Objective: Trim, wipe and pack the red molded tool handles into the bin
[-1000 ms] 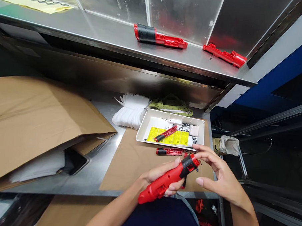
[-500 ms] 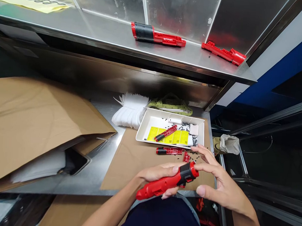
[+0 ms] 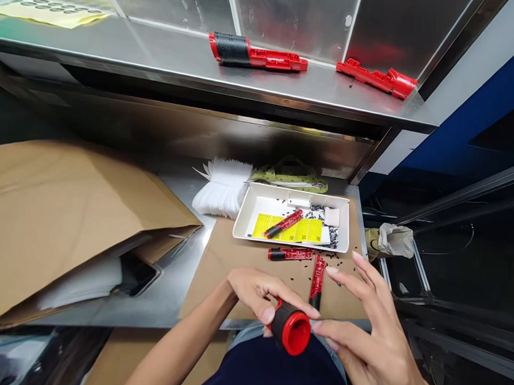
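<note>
My left hand (image 3: 252,294) is shut around a red plastic housing with a black rubber collar (image 3: 291,328), whose round red open end faces me and whose far length is hidden. My right hand (image 3: 357,327) is spread beside it, with the thumb at the collar's right side. Just beyond, a red strip with a black end (image 3: 317,279) lies on the cardboard sheet (image 3: 213,281). A red-and-black part (image 3: 289,254) lies to its left, among small black pieces. A white tray (image 3: 293,194) holds a yellow label sheet (image 3: 287,229) and another red tool (image 3: 283,224).
A steel shelf (image 3: 160,60) above carries two red parts (image 3: 257,53) (image 3: 376,78). White foam sheets (image 3: 221,188) and a green pouch (image 3: 289,177) stand behind the tray. A brown paper bag (image 3: 68,218) fills the left, and a crumpled bag (image 3: 395,241) sits right.
The housing has swung round, its open end now facing me instead of lying sideways. Both hands have drawn nearer me, and the red strip shows more fully on the cardboard.
</note>
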`<state>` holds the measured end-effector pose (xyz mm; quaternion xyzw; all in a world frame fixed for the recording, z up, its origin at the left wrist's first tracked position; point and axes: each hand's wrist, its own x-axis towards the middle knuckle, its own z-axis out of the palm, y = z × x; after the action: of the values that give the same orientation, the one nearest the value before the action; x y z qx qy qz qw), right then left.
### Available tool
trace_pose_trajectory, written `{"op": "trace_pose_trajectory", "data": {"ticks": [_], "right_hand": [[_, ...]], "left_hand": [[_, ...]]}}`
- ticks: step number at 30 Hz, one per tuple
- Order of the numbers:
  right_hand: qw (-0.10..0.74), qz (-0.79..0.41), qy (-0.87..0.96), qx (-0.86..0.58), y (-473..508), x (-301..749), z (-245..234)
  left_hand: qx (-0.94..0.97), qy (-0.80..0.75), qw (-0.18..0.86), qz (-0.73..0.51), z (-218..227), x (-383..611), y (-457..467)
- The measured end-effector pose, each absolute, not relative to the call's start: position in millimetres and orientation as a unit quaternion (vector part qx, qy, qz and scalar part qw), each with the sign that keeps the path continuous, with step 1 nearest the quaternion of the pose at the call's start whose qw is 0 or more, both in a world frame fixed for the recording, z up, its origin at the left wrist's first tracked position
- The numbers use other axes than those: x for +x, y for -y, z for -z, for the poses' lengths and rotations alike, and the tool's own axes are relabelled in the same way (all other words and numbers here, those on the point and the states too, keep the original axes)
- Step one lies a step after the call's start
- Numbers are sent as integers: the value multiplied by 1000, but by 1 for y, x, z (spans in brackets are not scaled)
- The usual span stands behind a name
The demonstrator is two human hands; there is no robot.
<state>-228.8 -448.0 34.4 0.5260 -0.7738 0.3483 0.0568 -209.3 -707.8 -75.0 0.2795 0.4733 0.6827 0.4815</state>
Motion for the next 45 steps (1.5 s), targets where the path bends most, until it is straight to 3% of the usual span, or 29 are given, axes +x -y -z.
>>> {"op": "trace_pose_trajectory", "data": {"ticks": [4,10,20,27,37,45], "right_hand": [[75,-339,773,530,455,-220,-26],[-26,-270,788,553,464,-217,-15],[-72,-453,813,358,455,-228,8],[-267,-521,740,330,448,-239,11],[-360,-621,632,292,456,-263,26],[-301,-651,653,244,457,-282,31]], "left_hand": [[282,-484,485,-672,65,-214,708],[247,-448,517,-687,53,-214,693],[22,-367,428,-826,41,-193,664],[-14,-322,452,-831,40,-195,657],[-46,-314,419,-851,63,-193,660],[-19,-267,432,-861,92,-196,676]]}}
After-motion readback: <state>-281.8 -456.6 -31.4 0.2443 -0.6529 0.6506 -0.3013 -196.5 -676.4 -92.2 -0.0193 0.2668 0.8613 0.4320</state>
